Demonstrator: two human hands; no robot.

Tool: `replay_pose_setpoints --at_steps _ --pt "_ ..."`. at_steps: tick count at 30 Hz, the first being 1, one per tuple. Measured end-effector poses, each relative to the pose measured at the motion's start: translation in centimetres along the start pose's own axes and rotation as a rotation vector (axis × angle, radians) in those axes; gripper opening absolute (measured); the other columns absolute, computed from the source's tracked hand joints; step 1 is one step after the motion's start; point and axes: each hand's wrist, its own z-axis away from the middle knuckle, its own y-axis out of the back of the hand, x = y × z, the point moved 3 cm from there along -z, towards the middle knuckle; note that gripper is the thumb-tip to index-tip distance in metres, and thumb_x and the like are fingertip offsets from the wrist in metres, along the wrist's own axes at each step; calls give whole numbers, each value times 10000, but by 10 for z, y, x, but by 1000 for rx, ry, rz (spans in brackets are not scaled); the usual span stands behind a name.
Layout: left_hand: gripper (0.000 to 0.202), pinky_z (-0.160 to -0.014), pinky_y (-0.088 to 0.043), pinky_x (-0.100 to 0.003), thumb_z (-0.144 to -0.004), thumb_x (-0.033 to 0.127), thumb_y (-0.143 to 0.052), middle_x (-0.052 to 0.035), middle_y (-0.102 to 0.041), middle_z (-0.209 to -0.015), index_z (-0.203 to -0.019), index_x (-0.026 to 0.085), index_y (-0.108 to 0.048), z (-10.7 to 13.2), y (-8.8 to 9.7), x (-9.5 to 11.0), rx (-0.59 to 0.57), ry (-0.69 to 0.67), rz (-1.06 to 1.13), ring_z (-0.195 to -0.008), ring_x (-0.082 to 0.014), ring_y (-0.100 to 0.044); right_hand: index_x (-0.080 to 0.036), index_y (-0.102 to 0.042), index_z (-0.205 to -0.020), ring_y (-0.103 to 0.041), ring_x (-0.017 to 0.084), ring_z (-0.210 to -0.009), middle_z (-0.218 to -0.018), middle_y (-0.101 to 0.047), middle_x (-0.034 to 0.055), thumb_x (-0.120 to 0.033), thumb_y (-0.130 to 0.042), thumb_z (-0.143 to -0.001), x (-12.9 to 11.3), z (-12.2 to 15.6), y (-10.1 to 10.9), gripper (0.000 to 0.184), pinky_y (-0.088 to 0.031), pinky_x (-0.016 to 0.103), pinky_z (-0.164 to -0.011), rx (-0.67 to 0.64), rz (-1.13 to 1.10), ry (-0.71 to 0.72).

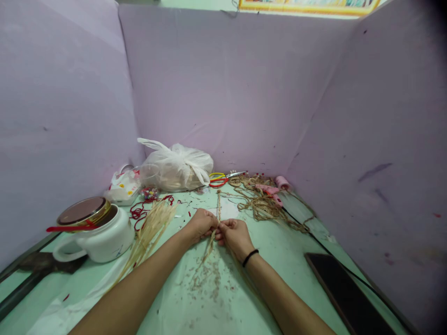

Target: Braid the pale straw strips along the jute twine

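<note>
My left hand [203, 225] and my right hand [234, 235] meet at the middle of the table, fingers pinched together. Between them they grip a thin braid of straw-coloured fibre [219, 207], which stretches away from me to a small knot at its far end. Loose strands [210, 246] hang below the fingers towards me. Another long strand trails beneath my right forearm. A dark band circles my right wrist. Left of my hands lies a bundle of pale flat fibres [153, 223]. The fingertips partly hide where the strands cross.
A white pot [111, 237] with a lid [84, 211] and red stick stands left, near a hammer-like tool [45, 265]. Behind are a tied plastic bag [181, 167], scissors [226, 177], and red yarn [138, 211]. Tangled twine [260, 204], a pink glue gun [270, 190] and a dark phone-like slab [345, 293] lie right.
</note>
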Motion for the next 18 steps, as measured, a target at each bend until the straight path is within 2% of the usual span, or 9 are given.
replay_pose_setpoints --at_steps 5,10,14,16,18 --pt "137 -327 -133 -181 -569 159 -506 59 -359 -321 -438 141 -469 -1 2 1 -20 -33 -69 -279 -25 -238 -129 -540 -498 -386 44 -313 -398 -525 -14 -150 -531 -621 -3 -5 7 126 -244 160 -306 9 116 75" --pt "82 -318 -152 -190 -563 180 -522 39 -437 -380 -502 128 -541 6 10 13 -77 12 -162 -275 -40 -283 -130 -537 -468 -321 40 -341 -366 -460 -35 -143 -517 -587 -9 -2 8 121 -204 180 -349 17 165 87" --pt "114 -336 -177 -197 -562 205 -554 40 -406 -354 -478 135 -523 12 18 23 13 88 -306 -285 -52 -283 -135 -534 -482 -329 46 -362 -406 -497 -21 -172 -532 -577 -13 1 8 102 -208 190 -367 11 145 84" --pt "114 -358 -200 -204 -561 199 -559 40 -391 -351 -472 139 -519 15 14 27 34 98 -380 -305 -63 -295 -141 -523 -480 -315 45 -354 -386 -476 -29 -175 -536 -567 -14 1 8 95 -198 193 -367 14 120 70" --pt "119 -397 -226 -209 -549 170 -562 35 -373 -359 -450 145 -502 20 5 31 75 46 -491 -357 -82 -343 -149 -517 -494 -308 47 -344 -360 -444 -44 -173 -537 -555 -14 1 9 68 -187 195 -366 19 74 47"
